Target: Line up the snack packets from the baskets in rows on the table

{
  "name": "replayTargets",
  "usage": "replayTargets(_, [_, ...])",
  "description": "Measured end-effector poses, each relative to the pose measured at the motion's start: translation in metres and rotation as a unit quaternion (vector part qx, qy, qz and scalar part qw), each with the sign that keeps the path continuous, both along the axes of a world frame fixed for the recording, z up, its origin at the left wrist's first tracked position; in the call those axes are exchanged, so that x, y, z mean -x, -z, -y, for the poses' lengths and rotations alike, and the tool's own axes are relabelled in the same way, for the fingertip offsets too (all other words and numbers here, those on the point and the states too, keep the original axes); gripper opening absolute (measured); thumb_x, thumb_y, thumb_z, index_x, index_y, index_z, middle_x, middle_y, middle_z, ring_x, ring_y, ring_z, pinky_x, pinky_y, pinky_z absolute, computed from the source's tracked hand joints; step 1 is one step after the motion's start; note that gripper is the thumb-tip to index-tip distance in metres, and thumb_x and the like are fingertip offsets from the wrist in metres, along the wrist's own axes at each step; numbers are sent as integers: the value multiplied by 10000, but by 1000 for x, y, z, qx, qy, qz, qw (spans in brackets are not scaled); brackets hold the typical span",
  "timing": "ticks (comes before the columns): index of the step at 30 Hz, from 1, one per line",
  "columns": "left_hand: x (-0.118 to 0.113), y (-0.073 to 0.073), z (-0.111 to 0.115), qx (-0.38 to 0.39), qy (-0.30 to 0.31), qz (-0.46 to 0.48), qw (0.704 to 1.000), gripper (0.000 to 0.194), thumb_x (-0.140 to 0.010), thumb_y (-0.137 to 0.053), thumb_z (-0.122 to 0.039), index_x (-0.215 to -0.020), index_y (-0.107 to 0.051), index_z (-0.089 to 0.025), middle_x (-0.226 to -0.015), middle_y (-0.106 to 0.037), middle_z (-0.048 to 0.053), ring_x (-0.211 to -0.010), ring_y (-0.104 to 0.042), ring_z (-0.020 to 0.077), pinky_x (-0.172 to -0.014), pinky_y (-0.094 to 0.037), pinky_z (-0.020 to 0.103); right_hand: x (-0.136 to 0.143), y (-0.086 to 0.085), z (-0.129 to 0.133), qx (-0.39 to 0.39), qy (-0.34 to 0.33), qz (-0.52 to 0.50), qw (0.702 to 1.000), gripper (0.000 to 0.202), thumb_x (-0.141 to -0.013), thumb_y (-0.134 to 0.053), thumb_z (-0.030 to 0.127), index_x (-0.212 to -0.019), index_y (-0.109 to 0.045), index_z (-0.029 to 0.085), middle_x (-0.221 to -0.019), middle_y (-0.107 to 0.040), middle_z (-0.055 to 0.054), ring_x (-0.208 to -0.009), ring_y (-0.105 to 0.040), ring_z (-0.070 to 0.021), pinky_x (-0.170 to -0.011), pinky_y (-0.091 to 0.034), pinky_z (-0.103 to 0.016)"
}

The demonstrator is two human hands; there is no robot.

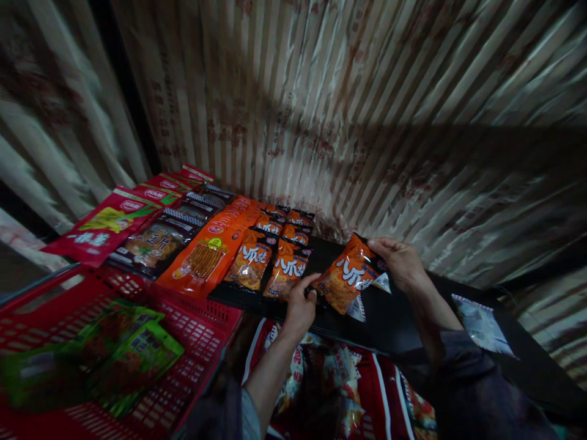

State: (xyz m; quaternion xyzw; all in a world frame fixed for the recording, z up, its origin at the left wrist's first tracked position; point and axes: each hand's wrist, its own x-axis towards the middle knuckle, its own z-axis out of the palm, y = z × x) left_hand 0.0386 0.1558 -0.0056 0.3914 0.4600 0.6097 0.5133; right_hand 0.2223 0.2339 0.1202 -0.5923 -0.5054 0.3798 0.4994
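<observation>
Hands [300,310] [402,264] on orange bag [349,275], opposite edges, room rightward along black shelf [398,321]

Premises appear to be a shop or stall dealing in packaged snacks. Evidence: along a black shelf [389,321], printed packets are laid face up in rows, grouped by kind: red packets [105,223], dark packets [153,241] and small orange packets [250,260]. A slotted red plastic basket [220,313] alongside holds green packets [144,354]. A ribbed, striped backing [321,91] bearing reddish print rises behind. Lighting is dim.
</observation>
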Motion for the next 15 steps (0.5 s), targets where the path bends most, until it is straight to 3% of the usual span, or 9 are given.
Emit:
replayTargets(6, [11, -7, 10, 20, -36, 18, 999, 423, -740, -502, -45, -1059, -712, -227, -1099, -714, 14, -1070, -622, 180, -1041, -417, 371, 6, -7, 12, 4, -49, 10, 999, 418, -403, -898, 462, -686, -716, 214, -633, -705, -13, -523, -589, -130, -483, -454, -249])
replayTargets(10, [26, -9, 25, 16, -69, 22, 997, 393, -729, -510, -40, -1007, -722, -220, -1100, -713, 8, -1106, -608, 168, -1078, -372, 348, 16, 2, 26, 1, -52, 17, 999, 435, -393, -893, 481, -683, -718, 209, -625, -685, 4, -512, -541, -105, -473, -411, -236])
replayTargets(15, [44, -2, 49, 40, -105, 29, 993, 372, -739, -507, -57, -1013, -712, -205, -1122, -711, 22, -1140, -599, 174, -1087, -360, 350, 36, 12, 44, 6, -69, -2, 998, 476, -427, -862, 553, -717, -730, 199, -644, -682, 13, -545, -539, -100, -532, -418, -245])
